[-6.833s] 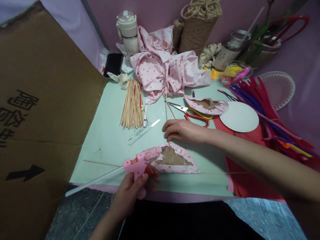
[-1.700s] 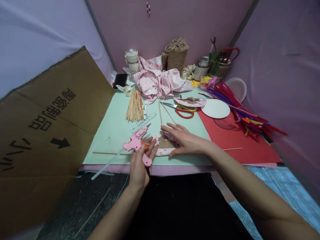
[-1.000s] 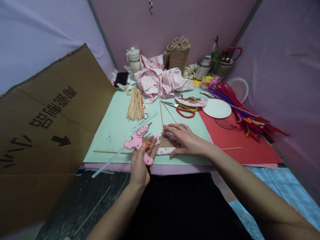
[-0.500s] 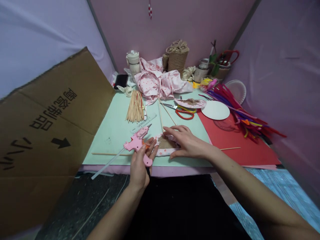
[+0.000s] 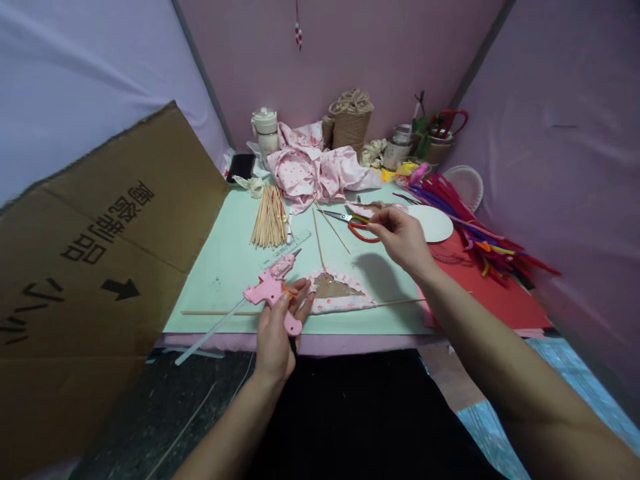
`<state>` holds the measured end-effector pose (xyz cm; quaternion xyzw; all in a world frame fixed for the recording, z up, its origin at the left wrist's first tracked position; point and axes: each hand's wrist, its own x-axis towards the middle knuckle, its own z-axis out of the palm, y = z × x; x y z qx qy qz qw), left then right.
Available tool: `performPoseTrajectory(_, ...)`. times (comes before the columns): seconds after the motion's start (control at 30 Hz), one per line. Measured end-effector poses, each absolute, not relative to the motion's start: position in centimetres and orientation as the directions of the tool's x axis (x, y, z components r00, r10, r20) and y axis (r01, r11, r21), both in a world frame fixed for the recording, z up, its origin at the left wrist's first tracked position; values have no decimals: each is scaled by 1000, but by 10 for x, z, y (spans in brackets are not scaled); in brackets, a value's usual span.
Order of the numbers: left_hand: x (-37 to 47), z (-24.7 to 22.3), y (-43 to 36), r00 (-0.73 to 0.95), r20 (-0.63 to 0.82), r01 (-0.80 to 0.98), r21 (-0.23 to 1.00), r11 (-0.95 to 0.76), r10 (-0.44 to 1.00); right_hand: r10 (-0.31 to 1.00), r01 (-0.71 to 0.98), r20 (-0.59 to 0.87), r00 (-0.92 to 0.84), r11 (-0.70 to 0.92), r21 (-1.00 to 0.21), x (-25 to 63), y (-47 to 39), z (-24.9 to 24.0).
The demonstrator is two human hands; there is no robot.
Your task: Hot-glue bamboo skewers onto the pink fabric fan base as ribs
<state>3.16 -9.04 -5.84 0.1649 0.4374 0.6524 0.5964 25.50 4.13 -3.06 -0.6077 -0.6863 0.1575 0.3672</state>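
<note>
left grip: wrapped round the handle of a pink glue gun, fingertips right by the fabric piece, can't tell if they touch it point(image 5: 275, 340)
glue gun: nozzle pointing up and away, long glue stick point(image 5: 209, 333) poking out the back point(image 5: 267, 290)
fabric piece: flat on the worktop point(image 5: 205, 273), cardboard with pink print cloth folded over its edges point(image 5: 337, 288); one thin stick point(image 5: 320, 240) meets its far edge, and stick ends show past both sides
right grip: up in the air near the scissors point(image 5: 349, 217), thumb and finger drawn together; honestly can't tell if they're fully closed or pinching something point(image 5: 400, 237)
skewers: big bunch, left of the scissors point(image 5: 268, 220)
back row: crumpled pink cloth point(image 5: 320, 170), twine roll point(image 5: 351, 127) behind it
</note>
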Motion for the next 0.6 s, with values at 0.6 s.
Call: performPoseTrajectory(0.6, 25, -51, -95, -164, -207, -459, 882, 111, 964, 979, 959, -177, -100, 48, -279, 205, 81, -28)
